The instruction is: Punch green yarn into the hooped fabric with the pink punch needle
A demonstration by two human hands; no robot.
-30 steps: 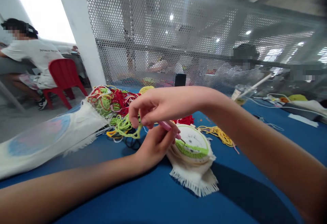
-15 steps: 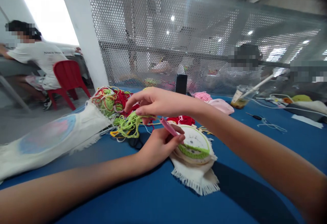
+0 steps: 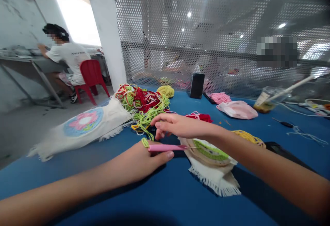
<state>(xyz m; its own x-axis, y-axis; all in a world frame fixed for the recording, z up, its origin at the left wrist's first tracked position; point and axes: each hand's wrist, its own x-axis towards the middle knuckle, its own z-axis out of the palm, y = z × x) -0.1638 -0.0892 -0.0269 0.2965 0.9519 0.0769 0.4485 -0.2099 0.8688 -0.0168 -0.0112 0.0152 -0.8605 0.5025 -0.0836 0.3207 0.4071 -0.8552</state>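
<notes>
My left hand is closed on a pink punch needle, whose thin metal tip points right toward an embroidery hoop. Green yarn lies over the fingers at the tool's back end. My right hand hangs just above the tool, fingers bent and partly together; whether a strand is between them is too small to tell. Cream fringed cloth spreads from under the hoop, and lime green stitching shows in its lower part. My right forearm covers the hoop's upper edge.
A tangled red and green yarn pile sits behind my hands. Left is a cloth with a flower. Farther back stand a phone, pink yarn, a plastic bag and a cup. A person sits at another table.
My left hand has drawn left, away from the hoop, and the pink tool now lies nearly level. My right hand is now just above it. The camera view has swung left.
</notes>
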